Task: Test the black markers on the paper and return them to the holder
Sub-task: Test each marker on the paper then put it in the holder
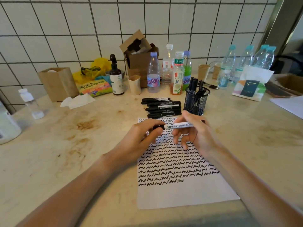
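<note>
Whiteboard marker (178,125), held level over scribbled paper (188,194): left hand (144,136) pinching cap end, right hand (195,133) gripping barrel; risk, jerky uncapping inking fingers.

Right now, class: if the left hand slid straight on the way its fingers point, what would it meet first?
Probably the right hand, which grips the other end of the whiteboard marker that the left hand holds; depth is uncertain.
</note>
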